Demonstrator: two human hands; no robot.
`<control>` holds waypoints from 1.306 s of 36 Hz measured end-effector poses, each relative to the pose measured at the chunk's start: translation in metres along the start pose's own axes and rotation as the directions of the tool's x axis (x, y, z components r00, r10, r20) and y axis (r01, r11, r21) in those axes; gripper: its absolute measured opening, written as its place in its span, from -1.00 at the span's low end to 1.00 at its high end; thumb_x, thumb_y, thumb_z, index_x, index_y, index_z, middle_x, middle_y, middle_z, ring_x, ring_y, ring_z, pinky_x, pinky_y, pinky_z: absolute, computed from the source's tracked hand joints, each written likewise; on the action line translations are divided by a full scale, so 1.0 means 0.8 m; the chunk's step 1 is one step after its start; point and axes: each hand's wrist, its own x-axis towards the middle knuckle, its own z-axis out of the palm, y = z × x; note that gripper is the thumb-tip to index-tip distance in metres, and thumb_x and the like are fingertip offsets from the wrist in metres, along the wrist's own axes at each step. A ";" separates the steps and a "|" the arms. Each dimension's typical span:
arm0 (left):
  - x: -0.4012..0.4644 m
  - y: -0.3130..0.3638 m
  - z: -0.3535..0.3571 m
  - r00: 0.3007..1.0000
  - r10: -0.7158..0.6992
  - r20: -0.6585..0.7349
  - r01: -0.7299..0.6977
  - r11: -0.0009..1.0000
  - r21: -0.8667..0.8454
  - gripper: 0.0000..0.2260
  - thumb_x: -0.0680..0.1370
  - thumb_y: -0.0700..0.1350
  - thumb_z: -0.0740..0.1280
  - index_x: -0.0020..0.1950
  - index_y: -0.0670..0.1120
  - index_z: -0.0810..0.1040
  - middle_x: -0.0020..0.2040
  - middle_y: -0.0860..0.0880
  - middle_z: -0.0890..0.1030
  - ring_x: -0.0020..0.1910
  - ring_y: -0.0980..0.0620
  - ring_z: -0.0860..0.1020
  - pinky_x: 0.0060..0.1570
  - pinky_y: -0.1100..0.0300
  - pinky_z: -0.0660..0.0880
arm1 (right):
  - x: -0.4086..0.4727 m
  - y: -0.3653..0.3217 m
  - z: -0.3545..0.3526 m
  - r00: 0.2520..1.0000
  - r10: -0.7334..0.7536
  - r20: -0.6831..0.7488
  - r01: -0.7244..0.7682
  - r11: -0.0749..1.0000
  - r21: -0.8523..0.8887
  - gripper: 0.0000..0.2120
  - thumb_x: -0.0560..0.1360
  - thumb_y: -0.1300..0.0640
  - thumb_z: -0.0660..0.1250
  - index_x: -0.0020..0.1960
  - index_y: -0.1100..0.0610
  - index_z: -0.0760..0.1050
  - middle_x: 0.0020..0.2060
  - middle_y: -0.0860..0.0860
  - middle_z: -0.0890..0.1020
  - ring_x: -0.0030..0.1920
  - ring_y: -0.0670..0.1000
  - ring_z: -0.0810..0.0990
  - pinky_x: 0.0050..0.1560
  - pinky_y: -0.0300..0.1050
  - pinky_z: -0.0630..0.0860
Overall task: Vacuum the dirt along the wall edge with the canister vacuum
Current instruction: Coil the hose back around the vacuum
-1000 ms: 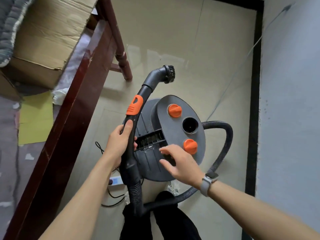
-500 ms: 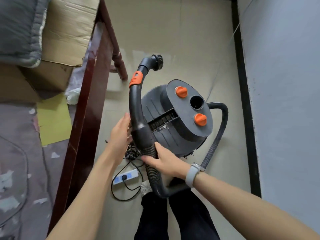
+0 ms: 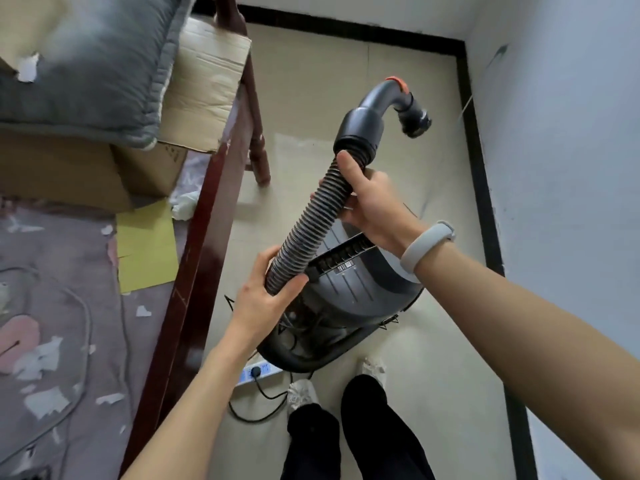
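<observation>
The dark grey canister vacuum (image 3: pixel 349 299) sits on the beige floor in front of my feet. Its ribbed black hose (image 3: pixel 308 223) rises diagonally above it. My left hand (image 3: pixel 266 299) grips the hose low down, over the canister's near left side. My right hand (image 3: pixel 374 202) grips the hose higher up, just below the collar of the curved handle (image 3: pixel 370 112). The handle carries an orange slider and ends in a small round brush nozzle (image 3: pixel 415 121), which points right toward the wall (image 3: pixel 561 168). A black skirting strip (image 3: pixel 485 216) runs along the wall's foot.
A dark red wooden bed frame (image 3: pixel 207 216) stands at the left with cardboard boxes (image 3: pixel 204 74) and a grey blanket (image 3: pixel 90 74) on it. A white power strip (image 3: pixel 256 372) with a black cord lies by my shoes (image 3: pixel 301 393). The corner of the room is ahead.
The hose and handle have been lifted up and swung right, toward the wall. My left hand slid down onto the ribbed hose; my right hand rose with it. The view tilted toward the room corner.
</observation>
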 end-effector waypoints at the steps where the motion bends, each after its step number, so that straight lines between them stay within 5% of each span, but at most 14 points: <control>1: 0.002 0.007 -0.003 0.999 0.040 -0.006 -0.040 0.999 -0.006 -0.66 0.34 0.27 0.37 0.07 0.47 0.38 -0.28 0.11 0.56 -0.37 0.16 0.52 -0.29 0.24 0.50 | -0.002 -0.004 -0.003 1.000 -0.014 -0.014 0.015 1.000 0.022 -0.69 0.61 -0.02 0.24 0.09 0.25 0.44 -0.04 0.13 0.61 0.01 0.14 0.66 0.04 0.06 0.62; 5: 0.007 0.032 -0.015 0.992 0.127 -0.016 -0.128 0.987 -0.096 -0.69 0.35 0.23 0.40 0.08 0.42 0.49 -0.27 0.14 0.56 -0.36 0.15 0.51 -0.31 0.23 0.52 | -0.007 -0.013 -0.031 0.994 -0.068 -0.086 0.071 0.997 0.041 -0.61 0.68 0.11 0.04 0.49 0.18 0.21 -0.04 0.05 0.64 0.01 0.02 0.65 0.06 0.02 0.58; 9: 0.009 0.057 -0.008 0.984 0.158 0.084 -0.148 0.983 -0.111 -0.67 0.35 0.19 0.41 0.11 0.34 0.53 -0.27 0.17 0.56 -0.35 0.15 0.51 -0.29 0.12 0.56 | -0.022 -0.007 -0.051 0.989 -0.143 -0.050 0.130 0.971 -0.199 -0.25 0.57 0.46 0.06 0.59 -0.02 -0.16 0.25 0.12 0.56 0.20 0.03 0.60 0.03 -0.19 0.50; 12: 0.012 0.077 0.000 0.970 0.197 0.141 -0.179 0.976 -0.127 -0.61 0.37 0.17 0.41 0.19 0.23 0.51 -0.23 0.20 0.58 -0.31 0.18 0.52 -0.27 0.22 0.53 | -0.018 -0.009 -0.044 0.945 -0.326 0.014 0.287 0.808 -0.514 -0.15 0.56 0.42 0.19 0.56 -0.12 -0.22 0.17 0.15 0.50 -0.12 0.03 0.55 -0.06 -0.09 0.55; 16: 0.021 0.103 -0.010 0.965 0.217 0.148 -0.198 0.971 -0.135 -0.64 0.37 0.16 0.41 0.16 0.31 0.54 -0.23 0.13 0.58 -0.31 0.12 0.52 -0.27 0.07 0.55 | -0.005 -0.037 -0.037 0.811 -0.583 0.046 0.341 0.407 -0.848 -0.29 0.51 0.25 0.32 0.52 -0.17 0.11 0.20 0.15 0.46 0.11 0.17 0.51 0.07 0.15 0.52; 19: 0.029 0.121 -0.024 0.962 0.232 0.146 -0.209 0.965 -0.156 -0.73 0.38 0.14 0.42 0.06 0.32 0.59 -0.26 0.04 0.56 -0.33 0.01 0.50 -0.26 -0.11 0.53 | 0.002 -0.069 -0.039 0.740 -0.662 0.119 0.297 0.163 -0.941 -0.45 0.47 0.13 0.39 0.43 0.00 0.37 0.09 0.14 0.41 0.03 0.14 0.47 -0.11 0.06 0.52; 22: 0.037 0.131 -0.033 0.958 0.251 0.139 -0.232 0.963 -0.139 -0.74 0.37 0.12 0.44 0.05 0.29 0.60 -0.28 0.01 0.56 -0.35 0.01 0.49 -0.30 -0.05 0.52 | 0.007 -0.100 -0.046 0.672 -0.680 0.292 0.337 -0.069 -0.939 -0.48 0.38 0.12 0.48 0.32 0.14 0.48 0.20 0.22 0.45 0.16 0.21 0.46 -0.02 0.13 0.52; 25: 0.052 0.134 -0.036 0.955 0.274 0.116 -0.264 0.960 -0.091 -0.65 0.31 0.14 0.48 0.06 0.35 0.57 -0.22 0.10 0.62 -0.31 0.17 0.54 -0.26 0.26 0.53 | 0.015 -0.127 -0.054 0.635 -0.641 0.431 0.370 -0.238 -0.898 -0.47 0.35 0.11 0.52 0.25 0.26 0.50 0.35 0.23 0.44 0.36 0.28 0.39 0.31 0.25 0.36; 28: 0.070 0.135 -0.035 0.958 0.278 0.076 -0.277 0.961 -0.027 -0.58 0.27 0.17 0.51 0.10 0.39 0.54 -0.13 0.17 0.64 -0.21 0.22 0.57 -0.16 0.34 0.51 | 0.020 -0.148 -0.063 0.644 -0.584 0.494 0.377 -0.319 -0.869 -0.47 0.36 0.13 0.53 0.23 0.33 0.48 0.33 0.20 0.50 0.43 0.26 0.35 0.42 0.37 0.18; 32: 0.096 0.135 -0.025 0.963 0.271 -0.003 -0.268 0.955 0.130 -0.57 0.34 0.18 0.51 0.14 0.41 0.47 -0.05 0.24 0.62 -0.08 0.25 0.58 -0.08 0.39 0.47 | 0.025 -0.166 -0.082 0.566 -0.577 0.588 0.377 -0.453 -0.808 -0.58 0.30 0.19 0.55 0.09 0.32 0.56 0.07 0.24 0.61 0.19 0.29 0.56 0.31 0.42 0.32; 35: 0.121 0.137 -0.013 0.970 0.241 -0.035 -0.223 0.937 0.271 -0.56 0.43 0.06 0.48 0.25 0.19 0.43 -0.06 0.20 0.58 -0.08 0.18 0.56 -0.05 0.16 0.50 | 0.036 -0.181 -0.105 0.527 -0.530 0.664 0.346 -0.579 -0.738 -0.69 0.31 0.17 0.51 0.01 0.27 0.60 -0.06 0.21 0.64 -0.04 0.25 0.64 0.18 0.35 0.46; 40: 0.187 0.165 0.013 0.963 0.270 -0.014 -0.222 0.822 0.525 -0.50 0.54 -0.07 0.38 0.44 -0.05 0.30 0.22 -0.14 0.48 0.17 -0.18 0.48 0.15 -0.17 0.45 | 0.061 -0.189 -0.145 0.582 -0.529 0.617 0.322 -0.546 -0.773 -0.75 0.30 0.14 0.52 -0.12 0.24 0.57 -0.26 0.15 0.61 -0.35 0.19 0.58 -0.34 -0.04 0.48; 47: 0.298 0.199 0.092 0.954 0.291 -0.065 -0.146 0.646 0.749 -0.54 0.59 0.00 0.30 0.47 0.02 0.31 0.23 -0.19 0.47 0.18 -0.24 0.42 0.12 -0.14 0.36 | 0.122 -0.156 -0.223 0.774 -0.549 0.316 0.177 -0.291 -0.940 -0.74 0.52 0.00 0.24 0.13 0.12 0.45 -0.10 0.05 0.61 -0.11 0.16 0.59 -0.25 -0.06 0.37</control>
